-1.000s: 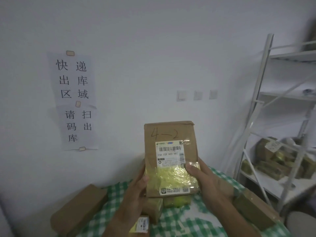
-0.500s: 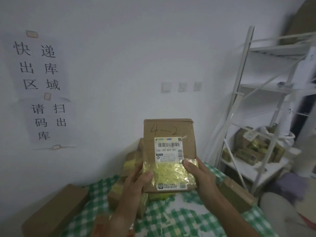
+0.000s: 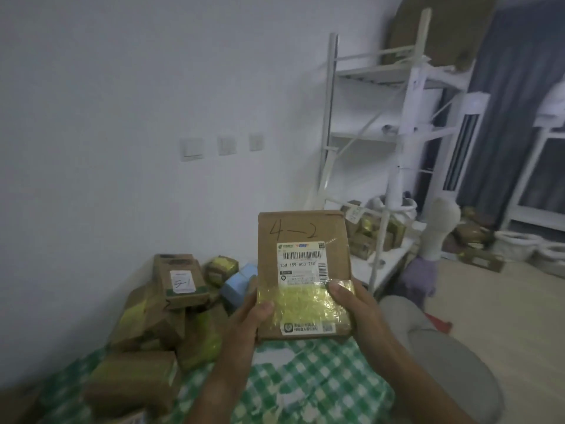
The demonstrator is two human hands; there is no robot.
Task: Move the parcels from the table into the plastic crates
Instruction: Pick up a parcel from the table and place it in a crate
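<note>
We hold the cardboard parcel marked "4-2" [image 3: 303, 270] upright between both hands, label facing us, likely so we can read it before choosing a crate. Our left hand [image 3: 249, 316] grips its lower left edge with the thumb over the yellow tape; our right hand [image 3: 356, 304] clamps the lower right edge likewise. Below and left of our left hand, more parcels [image 3: 171, 304] lie heaped on the green checked tablecloth [image 3: 305, 377]. No plastic crate is in view, so the carry is still ahead.
</note>
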